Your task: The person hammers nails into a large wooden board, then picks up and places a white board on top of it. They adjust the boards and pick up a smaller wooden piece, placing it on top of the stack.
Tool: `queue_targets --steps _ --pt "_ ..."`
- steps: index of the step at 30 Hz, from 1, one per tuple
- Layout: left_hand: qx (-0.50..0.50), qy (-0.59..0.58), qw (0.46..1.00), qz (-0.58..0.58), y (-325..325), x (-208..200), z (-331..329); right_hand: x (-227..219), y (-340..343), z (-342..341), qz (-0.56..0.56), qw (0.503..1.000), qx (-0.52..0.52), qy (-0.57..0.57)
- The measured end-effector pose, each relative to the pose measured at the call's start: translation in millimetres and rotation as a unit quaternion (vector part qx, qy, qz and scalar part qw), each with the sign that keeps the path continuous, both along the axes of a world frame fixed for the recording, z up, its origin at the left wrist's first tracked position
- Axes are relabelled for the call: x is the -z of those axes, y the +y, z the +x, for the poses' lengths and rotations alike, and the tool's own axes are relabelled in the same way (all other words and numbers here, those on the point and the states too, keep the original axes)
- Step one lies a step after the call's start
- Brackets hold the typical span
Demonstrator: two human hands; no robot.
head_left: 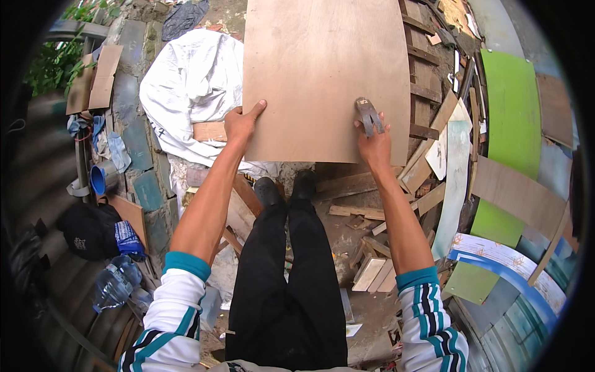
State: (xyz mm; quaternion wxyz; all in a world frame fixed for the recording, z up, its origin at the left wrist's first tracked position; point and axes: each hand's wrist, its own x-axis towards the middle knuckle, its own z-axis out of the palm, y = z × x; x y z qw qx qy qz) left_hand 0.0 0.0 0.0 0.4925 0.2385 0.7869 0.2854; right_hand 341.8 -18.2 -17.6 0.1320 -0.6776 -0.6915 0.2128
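A large light-brown plywood sheet point(322, 68) stretches out in front of me, above a slatted wooden frame. My left hand point(242, 127) grips its left edge near the close corner, thumb on top and fingers tucked behind. Toward the near right corner, my right hand point(375, 144) is closed on a claw hammer point(370, 116). The hammer's dark, forked metal head lies over the sheet's face; its handle is hidden. Whether the fingers of that hand also clasp the sheet cannot be made out.
White cloth point(192, 80) lies left of the sheet, by a short wood block point(209, 131). Scrap wood point(372, 273) litters the ground around my feet. Green panels point(511, 118) stand right. A blue cup point(99, 178), black bag point(90, 229) and plastic bottle point(116, 285) sit left.
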Motion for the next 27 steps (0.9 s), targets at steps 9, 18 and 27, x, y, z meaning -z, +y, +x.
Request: queue_targets --steps 9,18,27 --pt "0.014 0.044 0.999 0.007 11.8 -7.7 8.2 -23.7 36.9 8.6 -0.010 0.999 0.000 0.038" --pt "0.169 0.379 0.888 0.198 65.4 -16.9 62.5 -26.8 113.1 32.8 0.029 0.997 -0.025 -0.071" --pt "0.212 0.302 0.897 0.244 219.3 -6.8 137.9 -36.1 109.0 18.6 -0.004 0.997 -0.025 -0.068"
